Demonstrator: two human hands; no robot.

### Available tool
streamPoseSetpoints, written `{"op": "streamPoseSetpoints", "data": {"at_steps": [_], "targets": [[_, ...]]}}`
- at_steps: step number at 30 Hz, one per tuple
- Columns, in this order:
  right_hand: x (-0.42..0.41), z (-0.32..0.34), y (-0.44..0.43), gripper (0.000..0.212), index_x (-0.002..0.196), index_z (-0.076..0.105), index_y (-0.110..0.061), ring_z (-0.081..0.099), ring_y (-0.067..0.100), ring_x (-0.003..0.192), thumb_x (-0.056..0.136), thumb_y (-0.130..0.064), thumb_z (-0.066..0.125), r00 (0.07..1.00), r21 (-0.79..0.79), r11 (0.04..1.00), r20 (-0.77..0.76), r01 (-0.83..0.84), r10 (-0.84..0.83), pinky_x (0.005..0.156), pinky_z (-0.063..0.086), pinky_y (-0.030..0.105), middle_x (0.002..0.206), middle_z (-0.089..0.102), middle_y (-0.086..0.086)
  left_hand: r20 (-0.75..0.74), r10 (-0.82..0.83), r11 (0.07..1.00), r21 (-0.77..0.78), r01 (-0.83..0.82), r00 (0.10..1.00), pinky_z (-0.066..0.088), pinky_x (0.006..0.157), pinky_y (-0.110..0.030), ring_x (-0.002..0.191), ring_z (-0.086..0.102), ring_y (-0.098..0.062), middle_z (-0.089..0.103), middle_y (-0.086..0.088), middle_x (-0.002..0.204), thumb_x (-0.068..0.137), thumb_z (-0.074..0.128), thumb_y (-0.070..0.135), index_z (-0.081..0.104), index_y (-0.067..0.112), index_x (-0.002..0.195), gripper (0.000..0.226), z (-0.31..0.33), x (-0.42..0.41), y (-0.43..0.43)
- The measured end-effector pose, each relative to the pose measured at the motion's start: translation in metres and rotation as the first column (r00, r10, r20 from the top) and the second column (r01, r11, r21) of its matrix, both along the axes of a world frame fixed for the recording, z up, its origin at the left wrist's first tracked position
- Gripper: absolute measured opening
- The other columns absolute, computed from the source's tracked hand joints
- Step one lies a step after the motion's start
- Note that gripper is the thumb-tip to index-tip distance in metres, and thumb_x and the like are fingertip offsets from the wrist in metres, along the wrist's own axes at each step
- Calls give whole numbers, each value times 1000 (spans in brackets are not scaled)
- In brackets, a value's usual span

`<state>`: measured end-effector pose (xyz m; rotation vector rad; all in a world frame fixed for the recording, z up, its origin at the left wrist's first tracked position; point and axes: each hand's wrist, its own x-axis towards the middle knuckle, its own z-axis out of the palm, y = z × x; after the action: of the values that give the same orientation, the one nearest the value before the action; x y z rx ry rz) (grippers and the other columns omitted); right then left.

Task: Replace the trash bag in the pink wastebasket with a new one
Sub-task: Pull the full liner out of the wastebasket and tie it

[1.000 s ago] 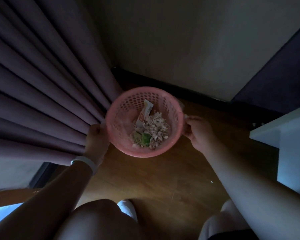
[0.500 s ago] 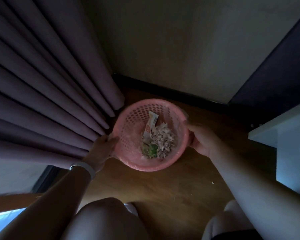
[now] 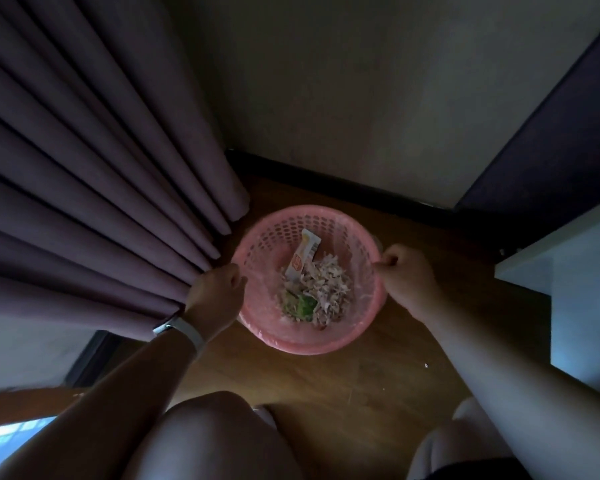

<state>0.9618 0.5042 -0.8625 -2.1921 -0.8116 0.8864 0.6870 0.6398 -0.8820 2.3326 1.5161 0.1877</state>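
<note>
Dim corner of a room at home.
Long purple curtains (image 3: pixel 101 168) hang left, wooden floor (image 3: pixel 326 393) below, dark skirting (image 3: pixel 326 178) along the far wall (image 3: pixel 361 81), white furniture (image 3: pixel 551 265) right.

L arm reaches from 7 o'clock, R arm from 4, both nearly straight. L hand (image 3: pixel 219 292) curls its fingers on the pink wastebasket (image 3: pixel 312 346) rim at 9 o'clock. R hand (image 3: pixel 406 275) pinches the rim at 3 (knuckles up). Bare knees bent below.
</note>
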Motion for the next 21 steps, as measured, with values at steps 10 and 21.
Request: {"op": "streamPoseSetpoints", "data": {"at_steps": [10,21], "targets": [[8,-1,4,21,95,55,-19,65,14,73,82,-18,71,998,123,992,-59,39,-32,55,52,25,88,61,-1,184,374,829,-506,-238,909,56,73,-44,77,60,-27,63,-8,87,85,67,35,58,13,90,24,17,9,32],[36,-11,23,44,99,72,-16,69,29,93,90,-55,53,790,-197,968,-565,153,-239,88,54,49,100,73,10,2,526,360,-906,-221,850,34,56,-28,60,41,-18,47,-7,78,86,52,26,56,21,79,10,-6,12,71]]}}
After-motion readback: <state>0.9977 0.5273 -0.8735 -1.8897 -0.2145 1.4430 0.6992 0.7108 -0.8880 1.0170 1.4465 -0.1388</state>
